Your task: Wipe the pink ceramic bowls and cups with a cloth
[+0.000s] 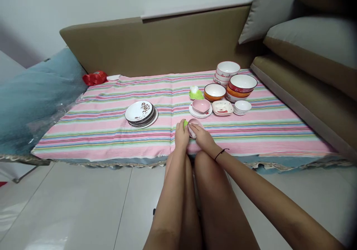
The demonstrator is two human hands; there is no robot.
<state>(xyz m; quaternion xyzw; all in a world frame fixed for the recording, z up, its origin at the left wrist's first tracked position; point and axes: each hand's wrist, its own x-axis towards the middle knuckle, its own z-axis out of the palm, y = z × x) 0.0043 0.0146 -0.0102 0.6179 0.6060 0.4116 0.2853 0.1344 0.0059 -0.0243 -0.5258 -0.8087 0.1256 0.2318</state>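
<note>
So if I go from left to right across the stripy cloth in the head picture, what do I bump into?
Red wrapper → stack of flowered plates → left hand gripping a small green thing → pink dish held by the right hand → square dish → stack of small white dishes.

A plate stack (141,113) lies on the cloth (97,131). Bowls (235,83) stand right of it, farther back; a small dish (193,125), nearer.

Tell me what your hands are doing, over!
Left hand shut on green piece. Right hand grips pink dish over striped cloth. Bowls and plate stack farther back, untouched.
</note>
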